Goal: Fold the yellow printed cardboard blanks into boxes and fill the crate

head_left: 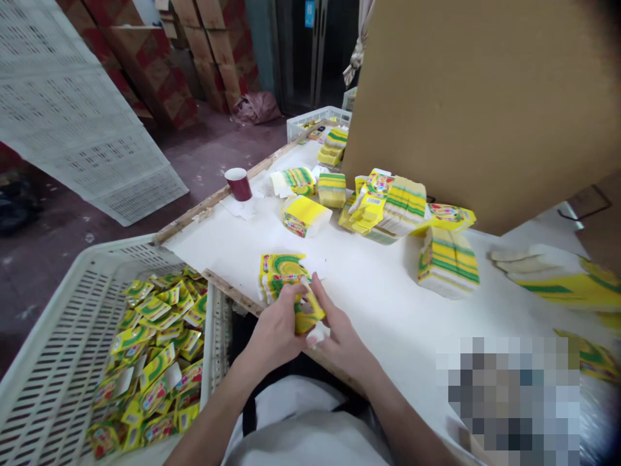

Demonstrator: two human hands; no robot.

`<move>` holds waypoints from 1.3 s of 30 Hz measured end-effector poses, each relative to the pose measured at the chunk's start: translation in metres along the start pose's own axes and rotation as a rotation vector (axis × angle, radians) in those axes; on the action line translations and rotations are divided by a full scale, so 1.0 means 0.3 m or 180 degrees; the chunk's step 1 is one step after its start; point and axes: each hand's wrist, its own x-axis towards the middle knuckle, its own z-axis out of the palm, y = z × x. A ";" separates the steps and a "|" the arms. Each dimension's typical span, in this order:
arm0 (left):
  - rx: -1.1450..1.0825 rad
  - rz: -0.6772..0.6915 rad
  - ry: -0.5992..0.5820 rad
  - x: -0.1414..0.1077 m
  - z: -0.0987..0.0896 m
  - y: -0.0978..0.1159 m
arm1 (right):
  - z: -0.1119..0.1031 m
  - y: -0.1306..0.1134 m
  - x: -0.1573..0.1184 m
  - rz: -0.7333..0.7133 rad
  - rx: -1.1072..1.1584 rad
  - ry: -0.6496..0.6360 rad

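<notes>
At the near edge of the white table (378,304), my left hand (279,327) is closed on a small yellow carton (306,318). My right hand (337,330) grips the same carton from its right side, with the index finger at its upper edge. Just beyond my left hand lies a stack of flat yellow and green cartons (279,266), partly hidden by the fingers. Small white bits show beneath my right hand.
A white crate (72,298) of yellow packs stands at the lower left. Carton stacks (449,259) and a maroon cup (239,185) sit on the table. A large cardboard sheet (475,103) rises behind. Another person's blurred shape is at the lower right.
</notes>
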 end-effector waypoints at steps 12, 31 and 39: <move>0.0026 -0.0366 0.0362 0.021 -0.070 -0.031 | -0.039 0.013 0.073 -0.0557 -0.1199 -0.0595; 0.0075 -0.0106 0.0257 0.008 -0.068 -0.051 | -0.031 -0.029 0.121 -0.0366 -0.0964 -0.0763; -0.0895 -0.1235 0.1103 -0.014 -0.106 -0.094 | -0.034 0.009 0.102 -0.0531 -0.1271 0.0096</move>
